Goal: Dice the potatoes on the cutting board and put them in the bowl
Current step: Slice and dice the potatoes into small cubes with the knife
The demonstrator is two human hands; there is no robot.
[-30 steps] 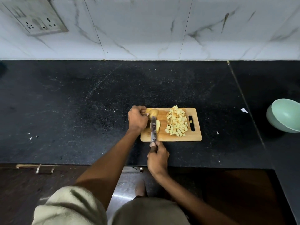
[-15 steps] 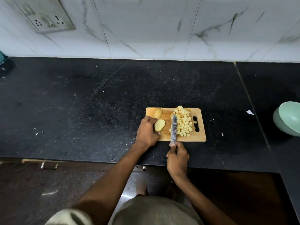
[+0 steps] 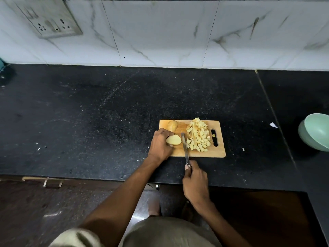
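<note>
A wooden cutting board (image 3: 218, 152) lies on the black counter. My left hand (image 3: 160, 145) holds a potato half (image 3: 174, 140), cut face up, at the board's left side. A second potato half (image 3: 172, 125) sits at the board's far left corner. My right hand (image 3: 195, 182) grips the handle of a knife (image 3: 185, 148) whose blade lies on the board between the held half and a pile of diced potato (image 3: 198, 134). One dice lies by the board's handle slot. The pale green bowl (image 3: 315, 131) rests tilted at the right edge of view.
A marble-tiled wall with a switch and socket plate (image 3: 51, 20) backs the counter. Small scraps (image 3: 273, 124) dot the counter to the right of the board and at the far left. The counter's front edge runs just under my right hand.
The knife cut the potato in two, then swung right beside the diced pile. My left hand moved from the far half to the near half. The view shifted left.
</note>
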